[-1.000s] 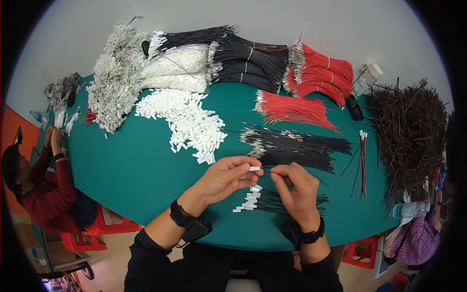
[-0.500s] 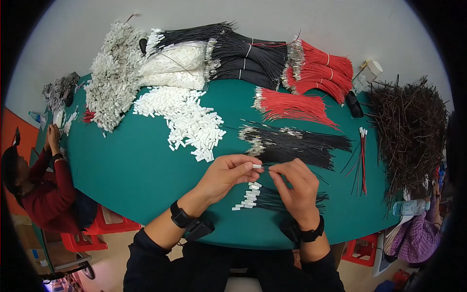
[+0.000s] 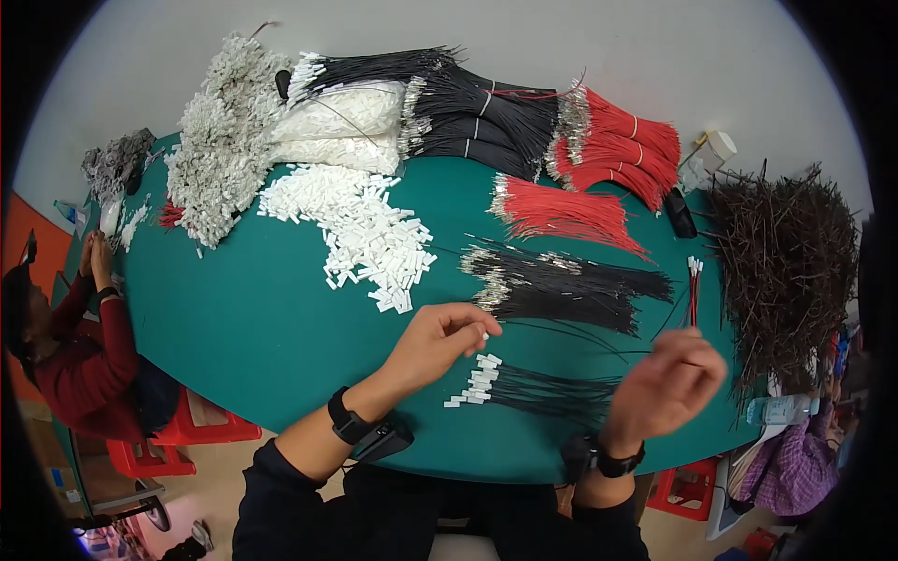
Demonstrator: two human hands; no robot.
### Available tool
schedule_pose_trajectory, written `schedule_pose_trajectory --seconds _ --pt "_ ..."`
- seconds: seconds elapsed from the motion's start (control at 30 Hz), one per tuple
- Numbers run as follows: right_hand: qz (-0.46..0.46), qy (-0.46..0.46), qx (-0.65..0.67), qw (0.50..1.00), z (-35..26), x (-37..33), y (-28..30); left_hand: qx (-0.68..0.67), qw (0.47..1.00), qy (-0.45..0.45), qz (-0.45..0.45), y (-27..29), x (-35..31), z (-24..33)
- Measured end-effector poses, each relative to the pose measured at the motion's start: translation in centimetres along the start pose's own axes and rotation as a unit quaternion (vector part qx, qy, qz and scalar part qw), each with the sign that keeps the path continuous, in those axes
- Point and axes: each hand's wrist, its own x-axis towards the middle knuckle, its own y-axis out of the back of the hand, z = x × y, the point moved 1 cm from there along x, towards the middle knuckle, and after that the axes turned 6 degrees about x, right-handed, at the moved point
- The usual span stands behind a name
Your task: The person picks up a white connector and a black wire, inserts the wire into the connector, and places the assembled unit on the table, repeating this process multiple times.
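Observation:
My left hand (image 3: 435, 341) is closed in a pinch over the middle of the table. A small white connector housing (image 3: 485, 336) shows at its fingertips, mostly covered by them. To the right, my right hand (image 3: 669, 381) is raised with curled fingers, smeared by motion; whether it holds anything is unclear. Between and below the hands lies a row of black wires (image 3: 552, 388) with white housings (image 3: 480, 381) on their left ends. Just beyond are loose black wires (image 3: 580, 290) with metal terminals at their left ends.
Loose white housings (image 3: 379, 248) spread left of centre on the green table (image 3: 234, 318). Behind are bagged housings (image 3: 341, 122), black bundles (image 3: 482, 107) and red wires (image 3: 561, 215). A dark tangled heap (image 3: 786, 271) stands right. Another person (image 3: 84, 365) sits at left.
My right hand has moved right, away from my left hand, uncovering the black wires below. My left hand keeps its pinch, shifted slightly. The view has shifted a little.

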Motion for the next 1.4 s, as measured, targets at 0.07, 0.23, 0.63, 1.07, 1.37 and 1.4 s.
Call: schedule_pose_trajectory --seconds 0.07,0.23,0.63,1.07,1.37,1.4 --pt "0.036 -0.041 0.071 0.996 0.0 0.8 0.9 -0.002 1.000 0.000 0.001 0.1 0.1 -0.2" --pt "0.138 -0.209 0.320 0.914 1.7 0.9 1.4 0.044 0.997 0.046 -0.048 -0.3 0.0 -0.1" --pt "0.079 -0.246 0.379 0.888 2.6 0.1 1.0 0.024 0.996 0.009 -0.082 -1.4 -0.3 0.2" --pt "-0.299 -0.027 -0.275 0.913 0.2 -1.4 -3.2 0.067 0.997 -0.050 0.008 -0.7 -0.3 -0.2" --pt "-0.350 -0.100 -0.181 0.913 1.0 -2.7 -4.7 0.045 0.997 -0.063 0.005 -0.5 -0.5 0.4" --pt "-0.344 -0.101 -0.199 0.912 1.1 -2.7 -4.6 0.022 0.997 -0.069 0.019 -0.3 -0.8 0.9"
